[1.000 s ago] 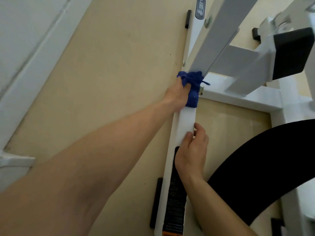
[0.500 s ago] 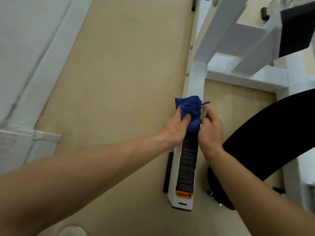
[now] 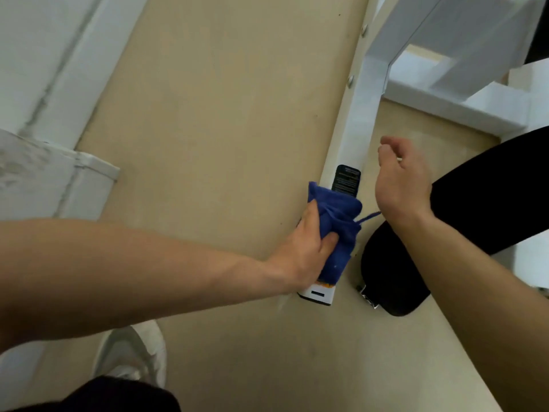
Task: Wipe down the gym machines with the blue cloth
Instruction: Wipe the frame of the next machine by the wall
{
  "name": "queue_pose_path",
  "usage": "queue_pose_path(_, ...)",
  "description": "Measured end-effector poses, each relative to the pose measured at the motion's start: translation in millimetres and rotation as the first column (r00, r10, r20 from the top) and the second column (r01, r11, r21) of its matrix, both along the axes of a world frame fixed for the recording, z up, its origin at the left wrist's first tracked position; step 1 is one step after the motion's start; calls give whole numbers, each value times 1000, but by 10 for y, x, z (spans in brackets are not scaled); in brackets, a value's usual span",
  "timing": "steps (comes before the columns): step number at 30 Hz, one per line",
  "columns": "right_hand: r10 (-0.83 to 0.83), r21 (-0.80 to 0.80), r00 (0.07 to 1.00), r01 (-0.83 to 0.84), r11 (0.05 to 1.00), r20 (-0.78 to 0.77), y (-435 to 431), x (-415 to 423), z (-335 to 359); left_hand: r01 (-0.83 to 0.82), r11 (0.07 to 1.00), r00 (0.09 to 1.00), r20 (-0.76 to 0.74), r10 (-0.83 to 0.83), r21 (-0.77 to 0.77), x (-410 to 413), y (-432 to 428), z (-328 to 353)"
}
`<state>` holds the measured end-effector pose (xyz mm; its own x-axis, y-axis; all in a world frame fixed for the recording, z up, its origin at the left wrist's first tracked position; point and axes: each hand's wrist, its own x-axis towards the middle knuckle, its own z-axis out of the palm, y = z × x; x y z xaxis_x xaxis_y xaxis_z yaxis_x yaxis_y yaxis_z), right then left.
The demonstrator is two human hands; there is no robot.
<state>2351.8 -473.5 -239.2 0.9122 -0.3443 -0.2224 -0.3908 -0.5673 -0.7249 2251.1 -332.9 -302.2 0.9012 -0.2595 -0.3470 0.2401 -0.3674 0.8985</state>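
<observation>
Blue cloth [image 3: 335, 221] gripped bunched by left hand [image 3: 306, 248], pressed on white base rail [image 3: 359, 120] near its end (label [image 3: 346, 179] partly covered). Right hand [image 3: 401, 179] held loosely curled, empty, beside rail. Rail wipe judged in hand; next, end face needs cloth wrapped round.

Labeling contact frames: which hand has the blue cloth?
The left hand grips the blue cloth, pressed onto the white floor bar near its end. The right hand hangs beside the bar, fingers loosely curled, holding nothing.
</observation>
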Motion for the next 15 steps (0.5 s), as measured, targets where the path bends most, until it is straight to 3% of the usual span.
queue_pose_path(3, -10, -28, 1000, 9, 1000, -5, 29, -82, -54, -53, 998, 996, -73, 50, -39, -54, -31, -50)
queue_pose_path(8, -13, -65, 1000, 11, 998, -25, 49, -196, -104, -77, 995, 994, -78, 72, -63, 567, -130, 15)
queue_pose_path(11, -7, -73, 999, 5, 997, -33, 34, -228, -94, -88, 995, 995, -55, 85, -53, 395, -107, -2)
queue_pose_path(15, 14, -75, 999, -16, 997, -31, -11, -307, -99, 71, 991, 996, 42, -76, 111, -180, 65, 16)
